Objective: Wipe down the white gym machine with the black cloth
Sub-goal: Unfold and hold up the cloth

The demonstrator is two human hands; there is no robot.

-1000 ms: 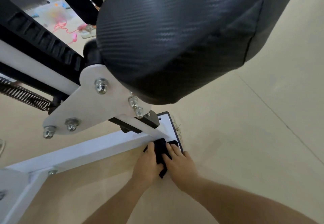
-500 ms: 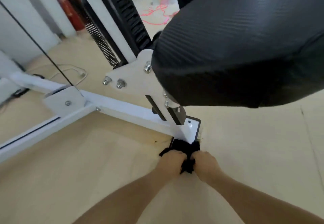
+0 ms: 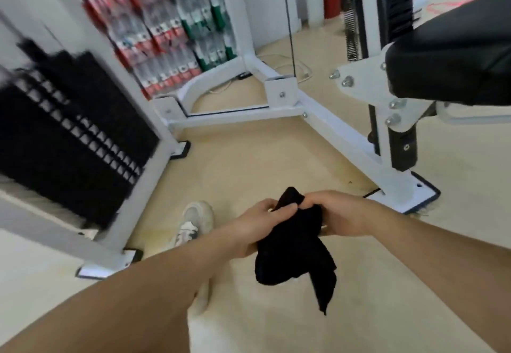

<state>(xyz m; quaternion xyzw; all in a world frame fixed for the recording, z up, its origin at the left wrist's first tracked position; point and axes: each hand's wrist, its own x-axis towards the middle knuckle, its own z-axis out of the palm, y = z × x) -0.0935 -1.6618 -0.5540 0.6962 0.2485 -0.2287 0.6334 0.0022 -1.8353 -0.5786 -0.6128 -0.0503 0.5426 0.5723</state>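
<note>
The black cloth (image 3: 296,245) hangs bunched between both hands above the beige floor, one corner dangling down. My left hand (image 3: 257,225) pinches its upper edge with thumb and fingers. My right hand (image 3: 343,214) grips the cloth from the right side. The white gym machine's frame (image 3: 340,134) runs along the floor ahead and to the right, ending in a white foot plate (image 3: 414,195) just past my right hand. Neither hand touches the frame. The black padded seat (image 3: 453,59) sits at the upper right on a white bracket (image 3: 367,81).
A black weight stack (image 3: 69,131) in a white upright stands at the left. Packs of bottled water (image 3: 171,23) are stacked against the far wall. My white shoe (image 3: 193,222) is on the floor below the left hand. A cable (image 3: 289,21) runs down to the frame.
Both hands lifted the cloth off the white foot plate and drew it back toward me. The view swung left, away from under the seat, and now takes in the weight stack.
</note>
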